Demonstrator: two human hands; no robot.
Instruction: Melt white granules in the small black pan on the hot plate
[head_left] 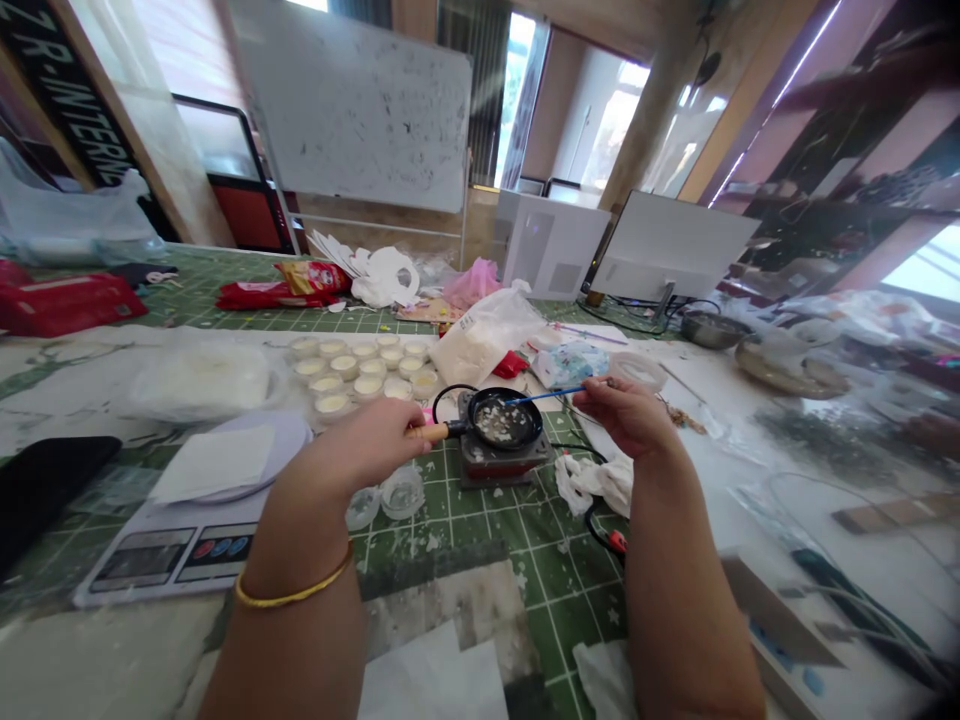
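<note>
A small black frying pan (504, 420) rests on a little electric hot plate (504, 466). Pale flakes or chunks lie in the pan, partly in clear liquid. My left hand (379, 440) is closed around the pan's wooden handle. In a pinch, my right hand (626, 410) holds a thin blue stick (551, 394), whose tip reaches into the pan from the right. Two clear small cups (403, 494) stand just below my left hand. Behind it sit several small cups filled with a cream-coloured substance (367, 386).
A kitchen scale (172, 545) with white paper stands at left, near a black phone-like slab (52, 490). Crumpled white tissue (596, 484) and a black cable lie right of the hot plate. Behind are an open plastic bag (480, 345), red packets (285, 287) and a monitor (667, 245).
</note>
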